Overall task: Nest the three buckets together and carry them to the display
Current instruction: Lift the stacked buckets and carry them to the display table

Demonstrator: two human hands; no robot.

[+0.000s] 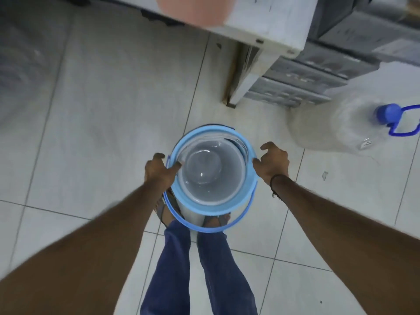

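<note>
The nested buckets (212,171) are sitting on the tiled floor (109,123) with bare tile lying wide open to their left and toward the floor's far left edge. To the far right, a clear water jug (338,126) and a stack of grey crates (302,87) beneath a white cabinet (263,21) are crowding in. Close behind the buckets, the person's sandalled feet (169,212) are blocking the near side.

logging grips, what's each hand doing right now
Left hand: closed on the blue bucket rim, thumb inside.
Right hand: open, fingers curled, thumb touching the rim's outer edge, not gripping.
</note>
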